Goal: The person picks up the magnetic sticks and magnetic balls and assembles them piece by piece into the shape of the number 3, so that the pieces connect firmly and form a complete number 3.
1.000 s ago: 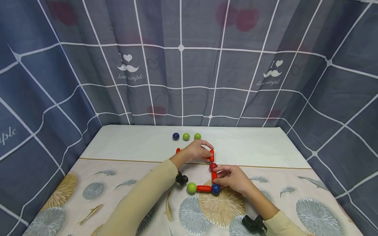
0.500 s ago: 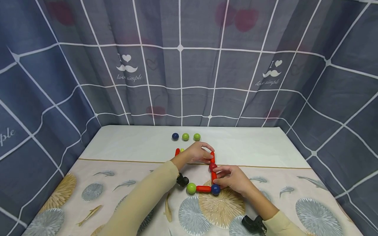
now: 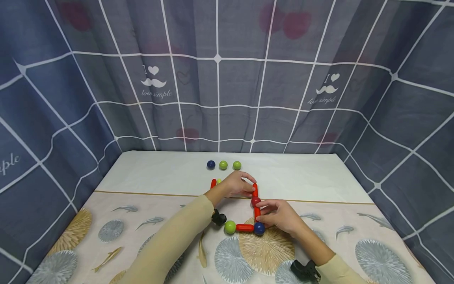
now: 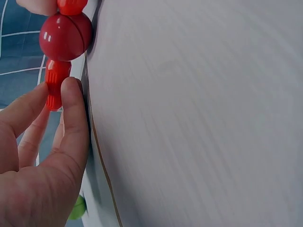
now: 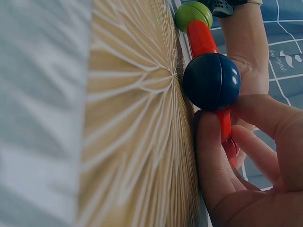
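Your left hand (image 3: 238,184) pinches the red rod (image 3: 255,191) on the far side of the red ball (image 3: 255,202), your right hand (image 3: 280,215) grips the nearer red rod (image 3: 257,214) between that ball and the near navy ball (image 3: 259,228): push straight, rods in line.

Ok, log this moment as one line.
left grip: pinching far red rod; right grip: pinching near red rod; red ball: between both rods
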The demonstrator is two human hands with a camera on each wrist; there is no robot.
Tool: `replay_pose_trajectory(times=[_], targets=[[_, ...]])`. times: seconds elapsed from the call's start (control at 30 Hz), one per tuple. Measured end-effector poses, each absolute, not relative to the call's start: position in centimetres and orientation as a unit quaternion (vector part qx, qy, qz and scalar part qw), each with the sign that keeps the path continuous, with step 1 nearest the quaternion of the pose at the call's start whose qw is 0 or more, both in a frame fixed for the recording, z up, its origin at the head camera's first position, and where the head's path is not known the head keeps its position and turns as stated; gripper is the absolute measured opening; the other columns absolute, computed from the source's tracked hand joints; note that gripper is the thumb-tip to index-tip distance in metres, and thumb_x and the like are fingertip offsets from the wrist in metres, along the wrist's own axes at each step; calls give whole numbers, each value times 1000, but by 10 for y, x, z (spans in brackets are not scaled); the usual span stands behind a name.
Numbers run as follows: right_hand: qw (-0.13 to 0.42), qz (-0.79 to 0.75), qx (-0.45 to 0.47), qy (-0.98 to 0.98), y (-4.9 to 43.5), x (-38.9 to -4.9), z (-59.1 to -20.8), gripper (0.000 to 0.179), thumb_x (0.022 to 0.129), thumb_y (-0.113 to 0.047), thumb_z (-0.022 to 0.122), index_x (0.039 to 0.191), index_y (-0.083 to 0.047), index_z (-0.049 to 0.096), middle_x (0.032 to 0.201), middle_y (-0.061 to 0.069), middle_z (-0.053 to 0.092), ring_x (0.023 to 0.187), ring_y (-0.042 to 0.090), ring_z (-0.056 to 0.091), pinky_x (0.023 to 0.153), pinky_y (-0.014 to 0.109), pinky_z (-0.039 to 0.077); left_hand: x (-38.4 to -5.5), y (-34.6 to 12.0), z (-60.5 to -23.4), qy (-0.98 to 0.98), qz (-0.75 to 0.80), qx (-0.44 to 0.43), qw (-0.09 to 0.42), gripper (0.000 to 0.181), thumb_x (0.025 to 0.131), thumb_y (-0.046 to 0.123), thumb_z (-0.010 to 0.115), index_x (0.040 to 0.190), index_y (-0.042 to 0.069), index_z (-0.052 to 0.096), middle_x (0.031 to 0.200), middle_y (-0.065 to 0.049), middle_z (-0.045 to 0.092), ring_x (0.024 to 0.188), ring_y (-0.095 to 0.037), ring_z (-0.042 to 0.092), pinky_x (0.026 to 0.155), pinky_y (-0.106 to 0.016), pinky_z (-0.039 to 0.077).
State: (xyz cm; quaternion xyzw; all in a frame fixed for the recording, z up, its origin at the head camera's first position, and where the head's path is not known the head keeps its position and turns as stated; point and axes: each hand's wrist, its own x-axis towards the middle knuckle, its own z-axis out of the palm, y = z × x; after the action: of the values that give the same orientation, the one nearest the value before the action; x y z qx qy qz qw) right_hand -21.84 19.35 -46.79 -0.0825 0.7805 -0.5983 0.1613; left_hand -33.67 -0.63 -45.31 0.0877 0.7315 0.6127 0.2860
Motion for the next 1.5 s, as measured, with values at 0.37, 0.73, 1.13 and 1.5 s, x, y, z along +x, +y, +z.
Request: replay_pose_trajectory(times=[0.37, 0.73, 1.13, 1.5], targets=[[158, -600, -79, 780, 193, -217, -467, 46, 84, -8, 82, 126, 3, 67, 101, 16, 69, 78, 21, 73, 70, 38, 64, -336, -10, -454, 727, 619, 96, 282, 31, 91, -3, 72, 121, 0, 68, 88, -12, 72, 74, -22, 71, 79, -37, 63], [111, -597, -76, 791, 195, -223, -467, 35, 86, -8, 81, 116, 5, 69, 98, 16, 68, 77, 22, 71, 66, 36, 63, -337, -31, -440, 798, 556, 140, 186, 31, 94, 7, 73, 123, 2, 68, 98, -12, 74, 82, -19, 75, 78, -29, 62], [71, -581, -68, 808, 196, -237, -470, 41, 85, -10, 83, 122, 1, 70, 108, 20, 72, 85, 22, 74, 69, 33, 62, -355, -80, -427, 833, 530, 137, 72, 29, 94, 10, 74, 122, 4, 70, 106, -13, 72, 87, -20, 73, 87, -40, 61], [107, -571, -87, 809, 195, -250, -467, 46, 87, -12, 80, 129, 1, 66, 125, 26, 66, 99, 25, 74, 72, 36, 64, -369, -116, -435, 860, 502, 95, -4, 27, 93, 10, 74, 120, 3, 71, 102, -13, 72, 87, -23, 67, 77, -33, 59]])
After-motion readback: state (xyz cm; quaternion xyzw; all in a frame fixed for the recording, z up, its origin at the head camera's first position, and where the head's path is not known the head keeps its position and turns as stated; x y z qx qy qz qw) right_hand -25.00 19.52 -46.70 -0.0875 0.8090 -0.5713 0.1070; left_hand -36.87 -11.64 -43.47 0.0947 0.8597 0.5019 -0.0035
